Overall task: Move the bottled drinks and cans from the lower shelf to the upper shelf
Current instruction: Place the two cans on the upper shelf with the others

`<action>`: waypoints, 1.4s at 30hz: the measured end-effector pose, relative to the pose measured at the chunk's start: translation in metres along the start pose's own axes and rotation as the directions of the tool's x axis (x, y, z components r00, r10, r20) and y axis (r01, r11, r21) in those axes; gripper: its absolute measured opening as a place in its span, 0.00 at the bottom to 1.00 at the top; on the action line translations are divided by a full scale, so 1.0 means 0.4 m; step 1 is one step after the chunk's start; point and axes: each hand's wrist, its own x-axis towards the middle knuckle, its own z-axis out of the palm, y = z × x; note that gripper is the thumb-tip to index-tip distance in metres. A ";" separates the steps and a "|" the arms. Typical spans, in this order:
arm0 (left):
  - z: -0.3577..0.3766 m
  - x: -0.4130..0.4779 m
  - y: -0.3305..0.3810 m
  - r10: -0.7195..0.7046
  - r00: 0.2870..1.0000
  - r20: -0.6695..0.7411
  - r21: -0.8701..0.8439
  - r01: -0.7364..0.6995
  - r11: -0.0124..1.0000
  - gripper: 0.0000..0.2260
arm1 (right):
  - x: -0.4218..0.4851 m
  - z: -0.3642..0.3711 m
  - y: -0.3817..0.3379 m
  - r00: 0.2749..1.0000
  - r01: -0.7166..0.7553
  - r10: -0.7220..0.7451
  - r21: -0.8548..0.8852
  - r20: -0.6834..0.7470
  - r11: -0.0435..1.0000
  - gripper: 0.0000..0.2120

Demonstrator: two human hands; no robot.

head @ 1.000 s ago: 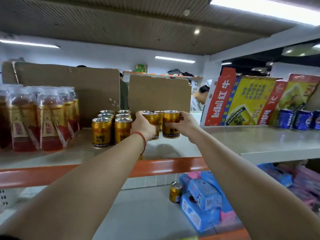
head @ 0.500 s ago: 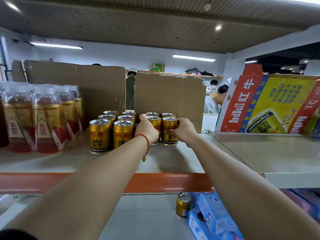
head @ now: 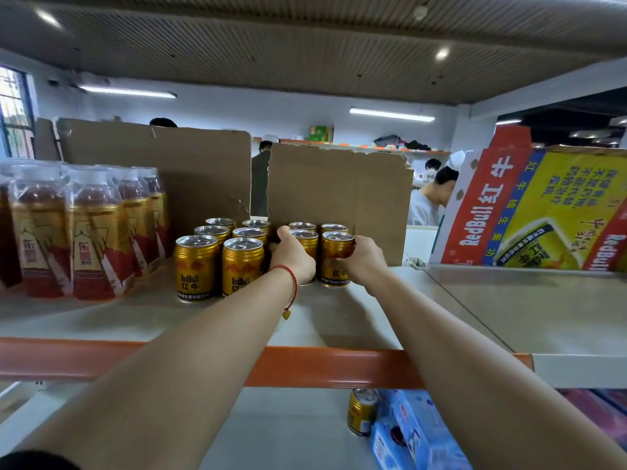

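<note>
Placing step: left grip (head: 293, 257) holds one can (head: 309, 244), right grip (head: 364, 262) another can (head: 336, 257), both on upper shelf (head: 339, 320) just before cardboard panel (head: 339, 188), probably seated. Next: release, fetch lone can (head: 361, 410) below the panel, on lower shelf (head: 288, 432).
</note>
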 end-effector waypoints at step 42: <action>-0.109 -0.377 -0.114 0.418 0.887 -0.195 -0.533 -0.453 0.714 0.20 | -0.398 0.004 -0.040 0.951 0.276 -0.242 0.174 -0.193 0.945 0.13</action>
